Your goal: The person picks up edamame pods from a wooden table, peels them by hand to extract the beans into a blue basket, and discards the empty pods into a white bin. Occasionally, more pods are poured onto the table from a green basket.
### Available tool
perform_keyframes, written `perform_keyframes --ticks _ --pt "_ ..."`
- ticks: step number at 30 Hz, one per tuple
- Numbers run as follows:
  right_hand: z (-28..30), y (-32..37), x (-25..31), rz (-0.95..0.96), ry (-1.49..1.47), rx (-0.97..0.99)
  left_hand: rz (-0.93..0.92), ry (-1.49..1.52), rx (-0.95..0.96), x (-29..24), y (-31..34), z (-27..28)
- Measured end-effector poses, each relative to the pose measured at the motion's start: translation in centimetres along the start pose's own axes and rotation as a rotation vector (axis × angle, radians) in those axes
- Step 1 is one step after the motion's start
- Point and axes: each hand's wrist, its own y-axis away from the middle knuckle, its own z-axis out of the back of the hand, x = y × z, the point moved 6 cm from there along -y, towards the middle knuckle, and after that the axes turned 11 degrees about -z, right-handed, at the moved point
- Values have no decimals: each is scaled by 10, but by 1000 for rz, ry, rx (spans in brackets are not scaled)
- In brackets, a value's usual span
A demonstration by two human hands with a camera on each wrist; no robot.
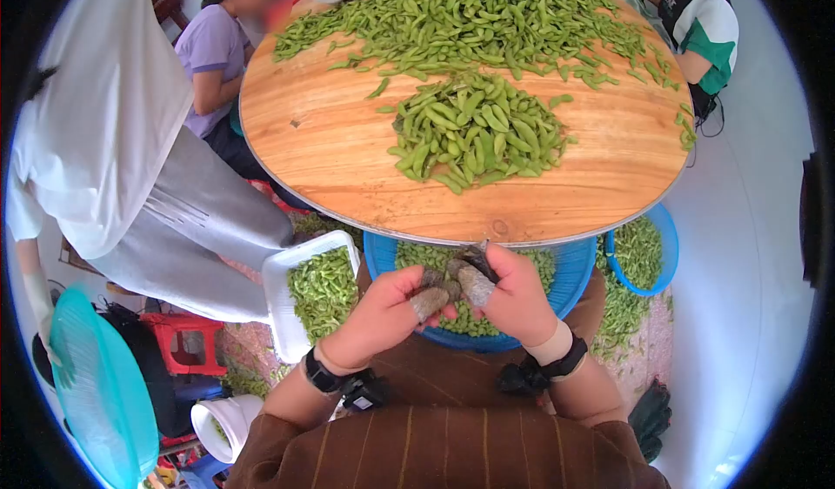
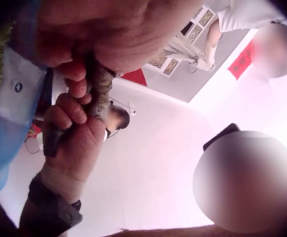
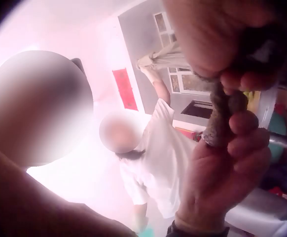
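Observation:
My left hand (image 1: 383, 308) and right hand (image 1: 522, 302) meet fingertip to fingertip above a blue basin (image 1: 574, 285). Grey wrapping covers the thumbs, and dark wrapping shows on a right finger. In both wrist views the fingers are curled in and the wrapped thumbs (image 2: 102, 91) come together; I cannot tell whether a pod lies between them. Loose green beans (image 1: 422, 254) fill the basin. Just beyond, a small heap of edamame pods (image 1: 478, 133) lies on the round wooden table (image 1: 322, 150), with a far larger pod pile (image 1: 470, 19) behind it.
Left of the basin stands a white tray (image 1: 283, 315) of green pods or husks. A smaller blue basket (image 1: 668, 246) is at the right, with husks (image 1: 617, 324) on the floor. A person in white (image 1: 113, 115) stands left, holding a teal basin (image 1: 104, 393). Others sit around the table.

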Motion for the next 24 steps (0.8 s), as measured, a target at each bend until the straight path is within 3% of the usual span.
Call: perform_keyframes --ticks 3,5,7,10,15,17,20,21,22,23,24 --pt "9 10 -9 -98 -51 -16 72 94 3 16 -8 -7" --pt "15 17 -17 -134 -45 -44 -65 -3 -31 20 -12 -7" --pt "17 23 -10 70 157 -93 -107 -68 -22 20 -16 -8" --pt "15 32 0 -42 59 -20 -203 -185 2 20 -17 -10" --pt "14 28 1 10 195 -53 -238 -283 -12 17 -15 -6" --pt "13 25 -2 36 222 -55 -470 -741 -20 2 -12 -7" --pt "14 21 -5 -17 107 -7 -618 -957 2 -6 -10 -10" --pt "11 23 -14 -222 -207 110 -617 -957 3 -11 -9 -13" --pt "4 26 -22 -427 -524 227 -249 -377 -25 -1 -11 -7" --pt "3 28 -23 -429 -526 225 121 203 -51 17 -6 -13" --pt "1 31 -23 -422 -622 249 124 203 -50 24 -7 -12"
